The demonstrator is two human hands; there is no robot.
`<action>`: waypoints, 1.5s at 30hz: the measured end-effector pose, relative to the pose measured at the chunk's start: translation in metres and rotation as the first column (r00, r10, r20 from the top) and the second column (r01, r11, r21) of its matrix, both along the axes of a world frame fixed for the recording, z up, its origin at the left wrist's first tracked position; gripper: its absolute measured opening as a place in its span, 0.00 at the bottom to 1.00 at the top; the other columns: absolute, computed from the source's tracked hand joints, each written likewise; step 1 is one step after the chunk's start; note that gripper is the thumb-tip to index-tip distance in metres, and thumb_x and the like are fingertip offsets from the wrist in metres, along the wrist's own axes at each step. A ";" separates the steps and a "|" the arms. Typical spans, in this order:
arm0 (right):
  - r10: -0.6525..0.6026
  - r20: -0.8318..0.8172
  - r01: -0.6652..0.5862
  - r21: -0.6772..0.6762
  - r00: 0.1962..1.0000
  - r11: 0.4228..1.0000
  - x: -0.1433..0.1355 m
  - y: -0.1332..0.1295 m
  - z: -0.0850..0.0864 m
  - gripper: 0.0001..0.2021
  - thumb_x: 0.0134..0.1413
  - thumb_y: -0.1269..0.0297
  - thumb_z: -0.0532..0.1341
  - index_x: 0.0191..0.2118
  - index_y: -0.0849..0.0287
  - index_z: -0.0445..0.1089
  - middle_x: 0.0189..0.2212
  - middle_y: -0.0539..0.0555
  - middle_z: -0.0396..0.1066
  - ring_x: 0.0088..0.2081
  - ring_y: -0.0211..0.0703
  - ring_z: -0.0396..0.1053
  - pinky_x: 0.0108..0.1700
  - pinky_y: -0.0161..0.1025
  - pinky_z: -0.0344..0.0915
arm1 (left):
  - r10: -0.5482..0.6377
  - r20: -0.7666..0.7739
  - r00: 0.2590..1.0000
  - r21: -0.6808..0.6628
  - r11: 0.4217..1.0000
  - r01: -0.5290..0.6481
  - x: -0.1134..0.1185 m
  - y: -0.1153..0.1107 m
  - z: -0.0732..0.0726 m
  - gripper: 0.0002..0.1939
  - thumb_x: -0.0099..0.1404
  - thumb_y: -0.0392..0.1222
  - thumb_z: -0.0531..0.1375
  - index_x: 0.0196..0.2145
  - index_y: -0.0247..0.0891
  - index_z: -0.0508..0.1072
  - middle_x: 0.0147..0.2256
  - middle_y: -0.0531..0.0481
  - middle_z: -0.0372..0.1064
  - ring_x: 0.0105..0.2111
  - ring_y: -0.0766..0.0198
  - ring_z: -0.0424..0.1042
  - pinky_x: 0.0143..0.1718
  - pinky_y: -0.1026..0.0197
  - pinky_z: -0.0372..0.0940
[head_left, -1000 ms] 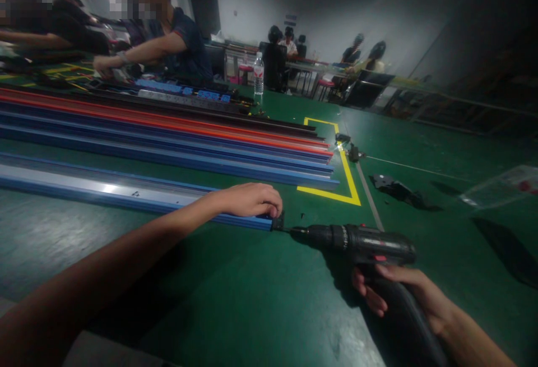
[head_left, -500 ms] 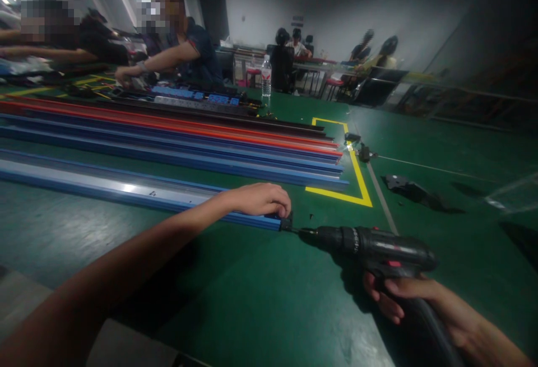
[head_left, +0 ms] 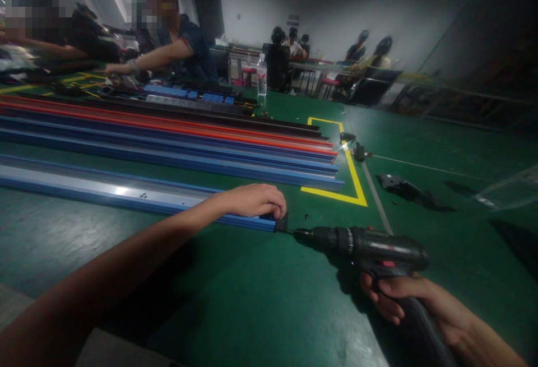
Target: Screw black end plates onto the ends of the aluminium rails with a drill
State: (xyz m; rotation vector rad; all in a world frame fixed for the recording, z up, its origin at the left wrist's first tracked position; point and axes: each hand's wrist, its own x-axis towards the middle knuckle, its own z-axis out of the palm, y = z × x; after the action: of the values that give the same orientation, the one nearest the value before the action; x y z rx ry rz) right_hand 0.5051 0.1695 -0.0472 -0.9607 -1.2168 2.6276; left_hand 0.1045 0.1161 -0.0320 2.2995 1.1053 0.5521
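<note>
My right hand [head_left: 399,294] is wrapped round the handle of a black cordless drill [head_left: 378,246], which points left. Its thin bit meets the black end cap [head_left: 281,223] on a long blue metal rail [head_left: 247,221]. Over that end of the rail, my left hand [head_left: 263,200] is closed with curled fingers on the end cap; the fingertips are partly hidden. The rail lies flat and runs off to the left, its pale inner face turned up. A tiny dark piece [head_left: 306,217] lies just above the bit.
Beyond the rail, several blue and red rails [head_left: 252,145] lie side by side on the green table [head_left: 252,294]. A water bottle [head_left: 261,75] stands behind them. Small black parts [head_left: 357,151] and a dark strip [head_left: 414,192] lie at right. A co-worker [head_left: 185,47] reaches across the far side.
The whole scene has shifted slightly left in view. Both hands keep their holds, and the drill bit stays at the end cap.
</note>
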 end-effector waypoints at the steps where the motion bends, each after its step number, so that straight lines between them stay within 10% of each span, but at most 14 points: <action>1: 0.000 -0.003 0.000 0.009 1.000 1.000 0.000 0.000 0.000 0.10 0.51 0.66 0.70 0.39 0.66 0.78 0.31 0.56 0.74 0.22 0.30 0.65 0.27 0.30 0.66 | 0.002 0.000 1.000 -0.001 1.000 -0.002 0.000 0.000 0.000 0.12 0.67 0.27 0.54 0.36 0.40 0.75 0.36 0.52 0.74 0.38 0.65 0.71 0.43 0.63 0.62; 45: -0.003 -0.001 0.003 0.024 1.000 1.000 -0.004 -0.001 0.002 0.11 0.51 0.64 0.69 0.37 0.68 0.79 0.30 0.57 0.74 0.21 0.29 0.64 0.25 0.29 0.65 | 0.007 -0.013 1.000 -0.019 1.000 -0.007 0.000 0.000 0.000 0.12 0.68 0.27 0.54 0.35 0.40 0.74 0.35 0.54 0.73 0.37 0.66 0.69 0.42 0.64 0.61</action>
State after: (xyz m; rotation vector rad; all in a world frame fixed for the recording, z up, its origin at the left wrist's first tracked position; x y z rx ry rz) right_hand 0.5012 0.1682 -0.0455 -0.9568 -1.2436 2.6044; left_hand 0.1045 0.1162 -0.0324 2.2861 1.1206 0.5280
